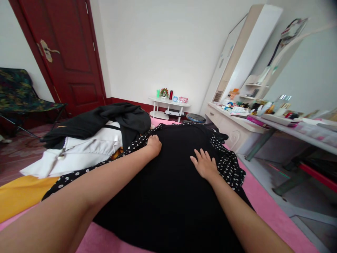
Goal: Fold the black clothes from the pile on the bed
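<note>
A black dress with white-dotted black sleeves lies spread out before me, its wide lower part toward me. On its left side, where the dotted sleeve meets the plain black body, my left hand is closed on the fabric. My right hand rests flat on the right part of the dress, fingers spread, beside the crumpled right sleeve. The near edge of the dress runs partly out of view.
Under the dress is a pink bed cover. Piled at left are a black garment, a white garment and yellow cloth. A cluttered dressing table stands at right, a small white stand at the far wall.
</note>
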{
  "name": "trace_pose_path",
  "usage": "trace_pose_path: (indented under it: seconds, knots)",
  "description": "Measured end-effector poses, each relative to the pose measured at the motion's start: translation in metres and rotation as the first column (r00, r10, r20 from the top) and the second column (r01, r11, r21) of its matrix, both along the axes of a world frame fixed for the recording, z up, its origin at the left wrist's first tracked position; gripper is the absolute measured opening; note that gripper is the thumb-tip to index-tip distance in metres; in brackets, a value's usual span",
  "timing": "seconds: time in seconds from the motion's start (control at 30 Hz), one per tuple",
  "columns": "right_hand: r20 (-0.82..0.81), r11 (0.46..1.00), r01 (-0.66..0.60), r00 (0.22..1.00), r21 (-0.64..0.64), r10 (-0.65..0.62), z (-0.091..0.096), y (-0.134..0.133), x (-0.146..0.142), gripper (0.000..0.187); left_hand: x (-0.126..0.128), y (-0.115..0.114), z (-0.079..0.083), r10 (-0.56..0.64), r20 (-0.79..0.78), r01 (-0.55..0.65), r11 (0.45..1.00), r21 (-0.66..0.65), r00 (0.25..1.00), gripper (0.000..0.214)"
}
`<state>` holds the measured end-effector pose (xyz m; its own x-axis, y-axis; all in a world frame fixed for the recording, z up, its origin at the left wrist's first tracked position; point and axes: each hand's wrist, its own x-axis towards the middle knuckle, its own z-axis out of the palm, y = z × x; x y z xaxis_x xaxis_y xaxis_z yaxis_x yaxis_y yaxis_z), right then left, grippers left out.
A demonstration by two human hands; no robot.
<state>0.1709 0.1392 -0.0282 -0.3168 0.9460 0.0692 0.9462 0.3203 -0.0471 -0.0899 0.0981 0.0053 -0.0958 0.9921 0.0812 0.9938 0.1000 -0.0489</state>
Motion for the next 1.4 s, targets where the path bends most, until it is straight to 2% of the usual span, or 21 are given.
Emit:
trace_pose_path:
  seconds: [0.1, 0.17, 0.3, 0.43, 0.63, 0.93, 1.4]
  knots:
    - [0.007, 1.000, 0.002, 1.000, -0.012, -0.002, 0.003, -0.004, 0.000, 0.066, 0.012, -0.027, -0.010, -0.149, 0.059, 0.150, 0.989, -0.012, 0.987, 0.051]
    - [0.010, 1.000, -0.018, 1.000, -0.015, 0.018, 0.003, -0.010, 0.003, 0.066, 0.010, -0.048, -0.019, -0.199, 0.119, 0.205, 0.978, -0.040, 0.973, 0.059]
    - [0.021, 1.000, -0.022, 1.000, -0.017, 0.023, 0.004, -0.025, 0.016, 0.064, 0.001, -0.082, -0.026, -0.129, 0.148, 0.137, 0.989, -0.048, 0.980, 0.069]
    - [0.007, 1.000, 0.020, 1.000, 0.009, -0.020, 0.007, -0.038, 0.021, 0.063, 0.007, -0.100, -0.024, -0.073, 0.135, 0.073, 0.997, 0.005, 0.988, 0.064]
    - [-0.080, 0.998, -0.022, 0.996, 0.050, 0.026, 0.006, -0.036, 0.026, 0.058, 0.010, -0.103, -0.022, -0.092, 0.160, 0.078, 0.993, 0.088, 0.983, 0.062]
    - [-0.151, 0.995, -0.070, 0.985, 0.077, 0.081, -0.004, -0.017, 0.035, 0.054, 0.005, -0.104, -0.020, -0.098, 0.222, 0.085, 0.994, 0.069, 0.970, 0.064]
    - [-0.189, 0.993, -0.083, 0.977, 0.089, 0.099, -0.006, -0.014, 0.037, 0.052, 0.001, -0.098, -0.027, -0.113, 0.216, 0.098, 0.992, 0.080, 0.970, 0.066]
